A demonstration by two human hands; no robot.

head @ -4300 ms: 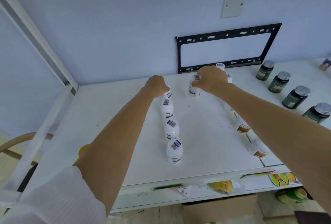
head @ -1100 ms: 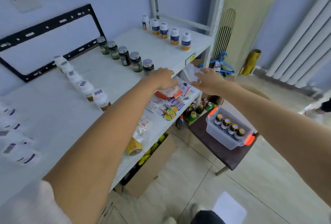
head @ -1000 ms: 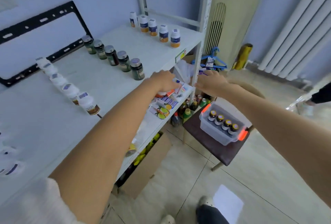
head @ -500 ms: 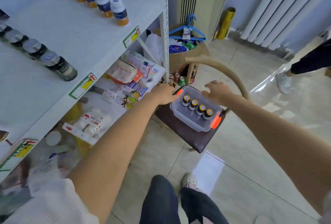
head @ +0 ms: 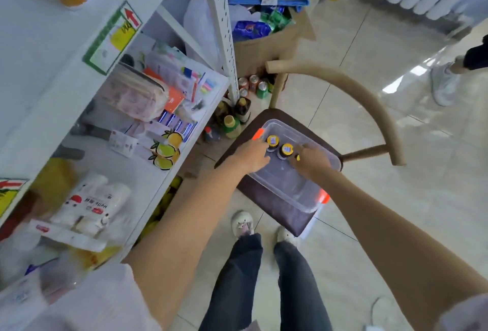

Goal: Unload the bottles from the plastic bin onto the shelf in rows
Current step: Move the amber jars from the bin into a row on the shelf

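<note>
Bottles with yellow caps stand upright in the far end of the clear plastic bin (head: 287, 188), which rests on the dark seat of a chair (head: 266, 199) beside the shelf (head: 47, 47). Two caps show plainly: the left bottle (head: 272, 141) and the middle bottle (head: 287, 149); a sliver of a third cap (head: 298, 157) shows at the edge of the right hand, and any further bottle is hidden beneath that hand. The row runs diagonally, from the orange latch (head: 257, 134) at the bin's far left toward the right wall, each bottle's long axis vertical, so every cap faces up at the hands. The left hand (head: 250, 156) lies just short of the left bottle, its fingertips at or touching the cap's near side; the fingers are extended rather than curled, and no grip is formed. The right hand (head: 310, 160) covers the right end of the row, fingers bent downward; whether they pinch a bottle cannot be told. Each hand is thus nearest its own end of the row. The near half of the bin holds nothing visible. The shelf's top board lies up and to the left of the bin.
</note>
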